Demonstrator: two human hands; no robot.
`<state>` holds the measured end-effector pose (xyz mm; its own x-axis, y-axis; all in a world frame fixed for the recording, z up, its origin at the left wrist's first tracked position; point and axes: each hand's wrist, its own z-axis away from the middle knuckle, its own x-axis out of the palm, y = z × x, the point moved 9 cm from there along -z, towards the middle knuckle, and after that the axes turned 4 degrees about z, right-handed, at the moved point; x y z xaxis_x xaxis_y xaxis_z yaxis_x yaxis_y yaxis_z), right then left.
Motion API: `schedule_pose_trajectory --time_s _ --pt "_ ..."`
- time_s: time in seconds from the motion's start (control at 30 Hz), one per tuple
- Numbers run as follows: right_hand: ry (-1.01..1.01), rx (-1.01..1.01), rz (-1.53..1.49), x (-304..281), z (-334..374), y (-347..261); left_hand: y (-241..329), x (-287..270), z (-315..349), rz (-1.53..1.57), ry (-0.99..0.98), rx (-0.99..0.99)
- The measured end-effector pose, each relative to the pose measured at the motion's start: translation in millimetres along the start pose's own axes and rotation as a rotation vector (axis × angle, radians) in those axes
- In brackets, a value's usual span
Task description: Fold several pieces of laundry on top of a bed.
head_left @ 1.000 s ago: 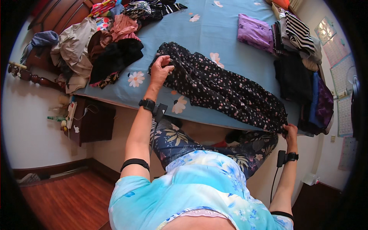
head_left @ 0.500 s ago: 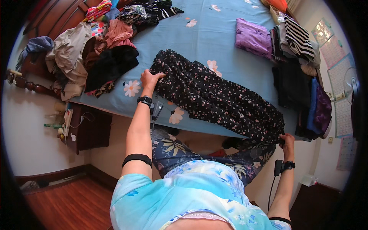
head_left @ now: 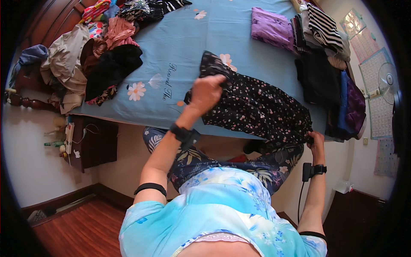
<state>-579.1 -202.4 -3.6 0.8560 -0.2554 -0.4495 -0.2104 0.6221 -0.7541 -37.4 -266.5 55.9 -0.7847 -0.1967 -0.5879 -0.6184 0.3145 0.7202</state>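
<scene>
A black garment with small pink and white flowers (head_left: 261, 103) lies stretched along the near edge of the bed. Its kind does not show clearly. My left hand (head_left: 206, 95) is closed on its left end and folds that end over toward the right; the hand is slightly blurred. At the opposite end, my right hand (head_left: 316, 143) pinches the garment's near right corner, just off the bed's edge.
The garment rests on a blue flowered bedsheet (head_left: 171, 47). To the left sits a heap of loose clothes, with a black piece (head_left: 113, 68) nearest. Stacked at the right are a folded purple cloth (head_left: 272, 28), a striped garment (head_left: 325, 28) and dark clothes (head_left: 319, 81). A brown bedside cabinet (head_left: 99, 143) stands at the left.
My left hand has moved right with the garment's left end, shortening the spread and doubling that end over. My right hand keeps its hold on the corner. The whole view has shifted slightly.
</scene>
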Motion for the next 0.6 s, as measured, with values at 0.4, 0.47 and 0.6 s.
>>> schedule_pose_trajectory --time_s 0.4,0.47,0.6 --pt "-0.094 -0.201 0.015 37 30 -66 -26 -8 32 -0.131 0.177 -0.125" --pt "-0.121 -0.232 0.022 42 30 -71 -63 -22 42 -0.295 0.237 -0.338" --pt "-0.141 -0.272 -0.038 53 38 -91 -112 13 55 0.122 -0.152 -0.668"
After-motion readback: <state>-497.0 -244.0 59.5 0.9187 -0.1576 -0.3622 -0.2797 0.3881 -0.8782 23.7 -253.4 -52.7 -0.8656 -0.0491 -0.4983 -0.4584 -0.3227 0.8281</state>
